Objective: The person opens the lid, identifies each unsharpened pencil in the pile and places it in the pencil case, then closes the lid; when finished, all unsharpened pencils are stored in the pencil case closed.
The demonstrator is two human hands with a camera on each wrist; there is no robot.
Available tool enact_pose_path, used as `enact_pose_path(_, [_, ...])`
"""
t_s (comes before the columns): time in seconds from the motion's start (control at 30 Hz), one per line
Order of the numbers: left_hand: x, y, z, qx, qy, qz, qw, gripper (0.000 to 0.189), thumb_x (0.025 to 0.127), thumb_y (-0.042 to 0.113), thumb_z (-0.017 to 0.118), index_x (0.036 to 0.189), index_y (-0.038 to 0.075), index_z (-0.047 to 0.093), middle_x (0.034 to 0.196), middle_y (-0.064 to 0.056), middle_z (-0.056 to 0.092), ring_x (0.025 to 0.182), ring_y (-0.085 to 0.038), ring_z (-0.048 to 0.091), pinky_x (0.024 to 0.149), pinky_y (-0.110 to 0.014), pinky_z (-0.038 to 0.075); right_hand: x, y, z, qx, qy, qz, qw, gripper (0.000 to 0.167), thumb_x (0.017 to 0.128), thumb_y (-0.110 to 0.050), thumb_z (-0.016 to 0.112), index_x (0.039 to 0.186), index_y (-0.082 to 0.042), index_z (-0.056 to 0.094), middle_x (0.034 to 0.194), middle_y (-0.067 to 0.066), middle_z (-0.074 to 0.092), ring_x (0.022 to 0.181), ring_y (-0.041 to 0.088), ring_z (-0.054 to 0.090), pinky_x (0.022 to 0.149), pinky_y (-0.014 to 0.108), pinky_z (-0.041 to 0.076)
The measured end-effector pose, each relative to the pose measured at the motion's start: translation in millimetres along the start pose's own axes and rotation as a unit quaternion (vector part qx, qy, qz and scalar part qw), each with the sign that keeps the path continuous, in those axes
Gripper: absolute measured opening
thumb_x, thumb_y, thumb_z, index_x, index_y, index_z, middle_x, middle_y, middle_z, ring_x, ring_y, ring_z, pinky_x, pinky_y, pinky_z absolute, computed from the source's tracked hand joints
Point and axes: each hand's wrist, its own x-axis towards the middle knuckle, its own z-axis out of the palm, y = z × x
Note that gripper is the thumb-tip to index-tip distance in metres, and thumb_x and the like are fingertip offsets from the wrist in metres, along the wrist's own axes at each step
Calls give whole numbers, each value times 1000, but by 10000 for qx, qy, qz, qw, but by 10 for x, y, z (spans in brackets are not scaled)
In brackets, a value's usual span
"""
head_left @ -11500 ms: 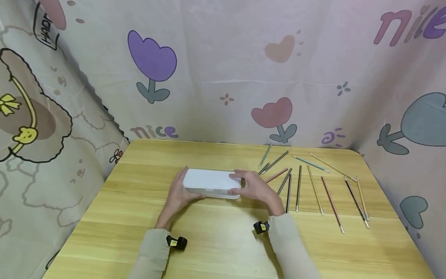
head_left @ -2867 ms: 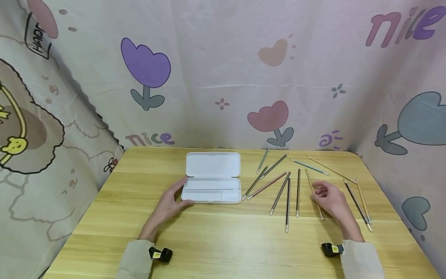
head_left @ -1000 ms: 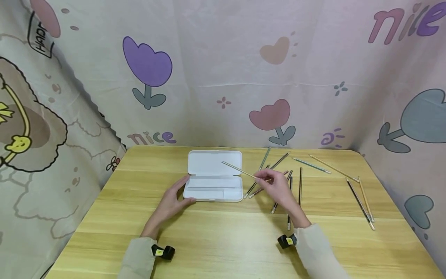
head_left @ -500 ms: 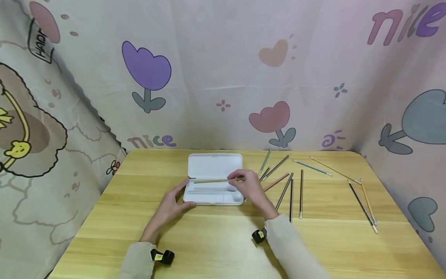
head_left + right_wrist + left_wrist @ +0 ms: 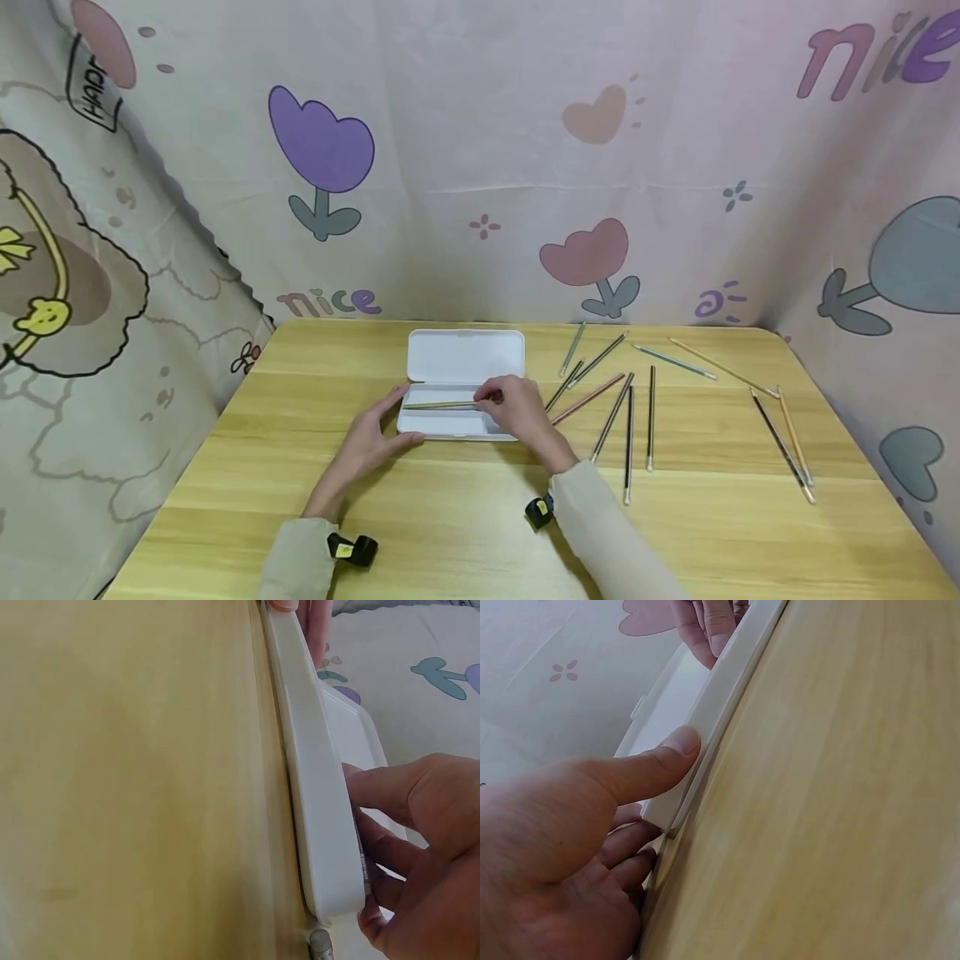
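A white pencil case lies on the table with its lid raised at the back. My left hand grips the left end of the case; in the left wrist view its thumb presses on the front wall and the fingers curl round the end. Over the right part of the case, my right hand pinches a yellow pencil near its right end. The pencil lies nearly level along the long rear compartment. In the right wrist view, the case wall hides most of that pencil.
Several pencils lie scattered right of the case: a red one, a dark one, a green one and yellow ones. The wooden table meets a patterned cloth behind.
The case was shut and is now open. My right hand has picked up a yellow pencil from the right, carried it left and lowered it into the case. My left hand stays at the left end.
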Motion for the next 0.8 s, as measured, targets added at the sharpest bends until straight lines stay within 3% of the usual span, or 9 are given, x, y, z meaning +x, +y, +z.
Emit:
enact_pose_path(0.17, [15,-7,11,44,8,-3,10000,92,83,32,87,156,3,40,160,-28,33,147,-46,31,119,-61,27,-17,1,-7,17,11,52,10000,5,92,-7,77,95,-10,80,90,-1,76,81,12,68,82,35,56])
enact_pose_path(0.4, [28,-1,6,-2,59,90,9999,92,83,31,87,156,1,39,160,-27,34,146,-47,31,119,-61,27,-34,-6,-152,847,225,219,9959,8,96,-7,72,100,-5,79,93,1,76,82,14,67,73,28,57])
enact_pose_path(0.63, [26,-3,-5,-140,17,100,9998,93,83,29,87,156,-1,38,160,-28,33,147,-47,30,120,-60,26,-236,-30,-461,1210,417,202,9916,17,99,-9,69,113,-2,75,102,2,74,95,18,65,89,43,56])
enact_pose_path(0.8, [21,-3,4,-110,-4,101,9999,91,85,29,86,156,-1,38,160,-28,33,147,-47,30,120,-60,26,-424,41,-656,1259,561,189,9903,22,100,-12,68,119,-3,72,108,5,74,98,19,66,91,41,57])
